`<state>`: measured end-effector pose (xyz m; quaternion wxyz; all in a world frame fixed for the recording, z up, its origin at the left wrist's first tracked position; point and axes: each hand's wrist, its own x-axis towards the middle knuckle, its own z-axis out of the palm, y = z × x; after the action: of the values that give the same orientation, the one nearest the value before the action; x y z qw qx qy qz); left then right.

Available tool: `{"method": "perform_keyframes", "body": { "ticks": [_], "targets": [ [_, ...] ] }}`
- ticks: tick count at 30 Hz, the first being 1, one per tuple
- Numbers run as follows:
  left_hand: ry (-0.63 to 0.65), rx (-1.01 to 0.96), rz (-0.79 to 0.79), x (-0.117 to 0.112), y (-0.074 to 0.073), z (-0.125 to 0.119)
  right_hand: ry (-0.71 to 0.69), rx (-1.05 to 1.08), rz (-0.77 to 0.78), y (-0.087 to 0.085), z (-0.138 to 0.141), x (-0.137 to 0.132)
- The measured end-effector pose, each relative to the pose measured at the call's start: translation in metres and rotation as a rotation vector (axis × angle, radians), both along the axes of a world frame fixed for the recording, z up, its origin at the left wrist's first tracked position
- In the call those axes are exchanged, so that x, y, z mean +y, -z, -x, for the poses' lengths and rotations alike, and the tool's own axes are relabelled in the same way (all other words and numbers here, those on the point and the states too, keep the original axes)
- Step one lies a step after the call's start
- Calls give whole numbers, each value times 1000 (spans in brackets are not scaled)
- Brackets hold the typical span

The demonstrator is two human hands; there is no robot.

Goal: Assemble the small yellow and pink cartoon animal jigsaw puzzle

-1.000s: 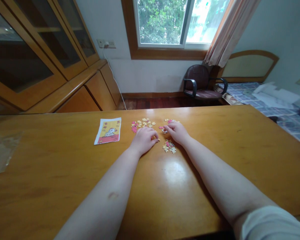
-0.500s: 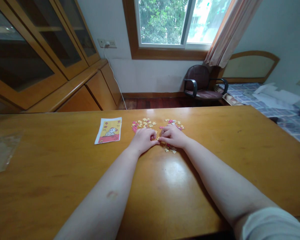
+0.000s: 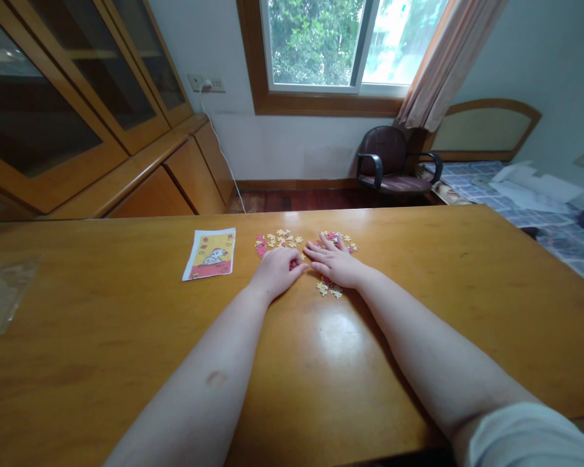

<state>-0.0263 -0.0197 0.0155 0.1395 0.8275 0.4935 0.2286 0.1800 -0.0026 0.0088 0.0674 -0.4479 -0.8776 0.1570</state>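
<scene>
Small yellow and pink puzzle pieces lie scattered on the wooden table (image 3: 126,324): one group (image 3: 277,240) behind my left hand, another (image 3: 343,241) behind my right, a few (image 3: 329,290) under my right wrist. My left hand (image 3: 277,269) rests on the table with its fingers curled down, and what it holds is hidden. My right hand (image 3: 335,263) lies flat beside it, fingers stretched out over the pieces. A printed picture card (image 3: 209,253) with a white cartoon animal on yellow and red lies to the left.
A clear plastic sheet (image 3: 2,292) lies at the table's left edge. Wooden cabinets with glass doors (image 3: 78,110) stand to the left. Beyond the table are a dark armchair (image 3: 394,162), a window with a curtain, and a bed (image 3: 540,201) on the right.
My right hand went from pinching near my left fingertips to lying flat with fingers spread. My left hand stayed in place.
</scene>
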Motion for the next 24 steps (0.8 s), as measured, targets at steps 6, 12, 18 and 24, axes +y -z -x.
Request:
{"method": "perform_keyframes", "body": {
  "ticks": [6,12,18,24],
  "targets": [
    [134,18,-5,-6,-4,-4,161,-34,-30,4,-7,7],
    [343,56,5,-15,-5,-9,315,174,-165,7,-10,12],
    [326,86,-10,-14,-2,-5,329,333,-238,5,-8,11],
    [235,73,-59,-9,-1,-3,292,371,-295,6,-9,12]
  ]
}}
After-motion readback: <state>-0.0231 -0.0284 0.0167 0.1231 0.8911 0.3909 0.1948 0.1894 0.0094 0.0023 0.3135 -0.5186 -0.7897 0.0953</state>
